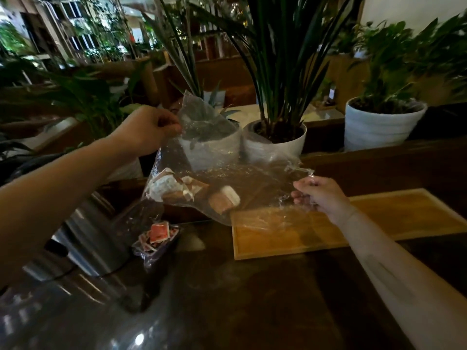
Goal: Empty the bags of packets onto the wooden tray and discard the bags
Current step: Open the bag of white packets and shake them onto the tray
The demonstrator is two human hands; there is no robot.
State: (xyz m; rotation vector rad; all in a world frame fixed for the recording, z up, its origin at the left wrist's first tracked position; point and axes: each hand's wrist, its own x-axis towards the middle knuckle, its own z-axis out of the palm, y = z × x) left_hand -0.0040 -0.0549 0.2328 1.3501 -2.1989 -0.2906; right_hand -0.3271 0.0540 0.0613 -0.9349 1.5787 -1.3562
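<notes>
Plastic bag (222, 173), pinched by left hand (149, 130) and right hand (318, 195), may drop packets (192, 190) short of the tray (379, 223).

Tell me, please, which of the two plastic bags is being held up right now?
The larger clear bag, gripped by the left hand and right hand; the smaller bag of red packets lies on the counter.

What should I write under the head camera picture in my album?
Both hands, left and right, hold a clear bag of packets above the wooden tray.
</notes>
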